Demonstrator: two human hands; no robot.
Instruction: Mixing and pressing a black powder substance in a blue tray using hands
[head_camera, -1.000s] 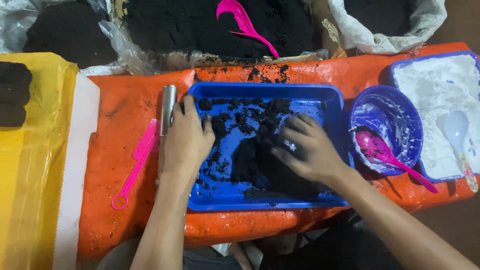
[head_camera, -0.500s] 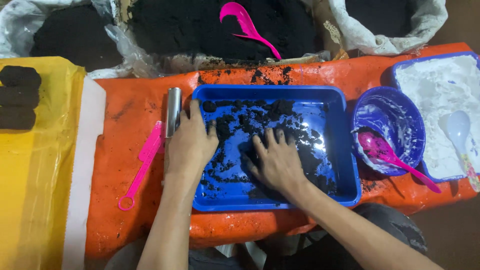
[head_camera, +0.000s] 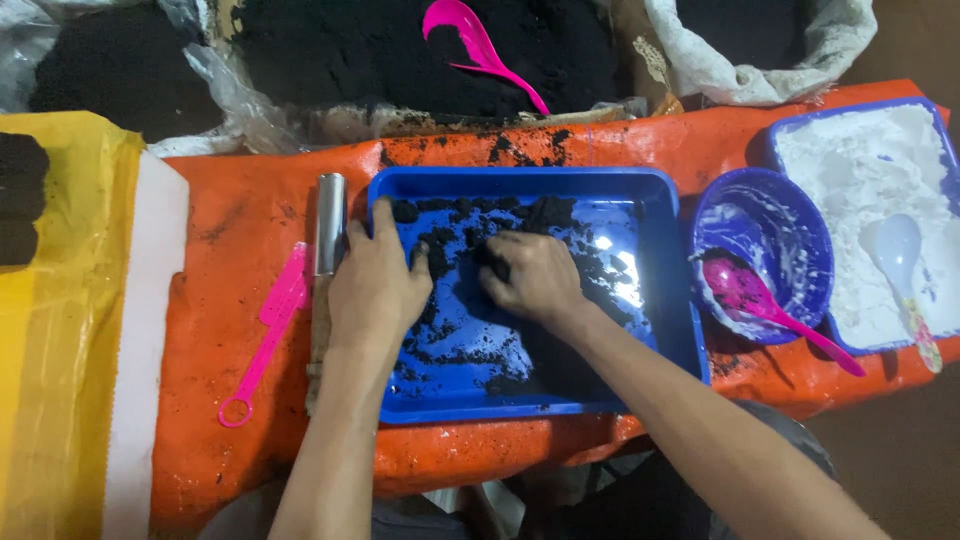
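Both hands palm-down in blue tray (head_camera: 660, 300) on orange table (head_camera: 250, 220). Left hand (head_camera: 375, 285) flat, grip apart, by tray's left wall. Right hand (head_camera: 535, 280) curled, grip clamped on dark crumbly mix (head_camera: 495, 262).

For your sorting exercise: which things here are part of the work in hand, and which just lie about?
In use: left hand, right hand, blue tray, black clumps.
Lying about: metal tube, pink comb, bowl with pink spoon, white powder tray.
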